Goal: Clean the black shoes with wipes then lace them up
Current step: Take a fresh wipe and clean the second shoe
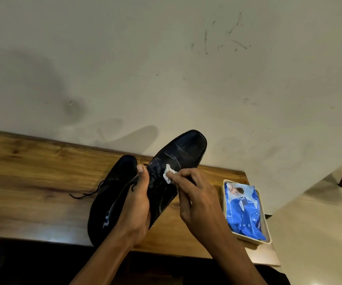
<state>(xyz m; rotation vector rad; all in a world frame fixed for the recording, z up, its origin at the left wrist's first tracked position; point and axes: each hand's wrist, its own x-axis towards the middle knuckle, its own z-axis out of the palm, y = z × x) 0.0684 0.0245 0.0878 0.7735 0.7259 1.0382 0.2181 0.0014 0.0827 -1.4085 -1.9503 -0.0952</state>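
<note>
So there's a wooden table (32, 182) against a scuffed wall (166, 68). Over at 9 o'clock of the hands, one black shoe (112, 192) sits on the wood, its lace (87, 193) trailing loose. The left hand (137, 208) has its fingers wrapped round the second black shoe (178, 157), toe pointing toward 1 o'clock, lifted off the table. The right hand (196, 194) pinches a crumpled white wipe (169, 175) right on the upper. At 3 o'clock, a blue wipes pack (246, 212) lies in a pale tray (267, 229).

Both forearms are bare (no sleeves, rings or watch visible), left hand (134, 204) and right hand (196, 194) ungloved.
</note>
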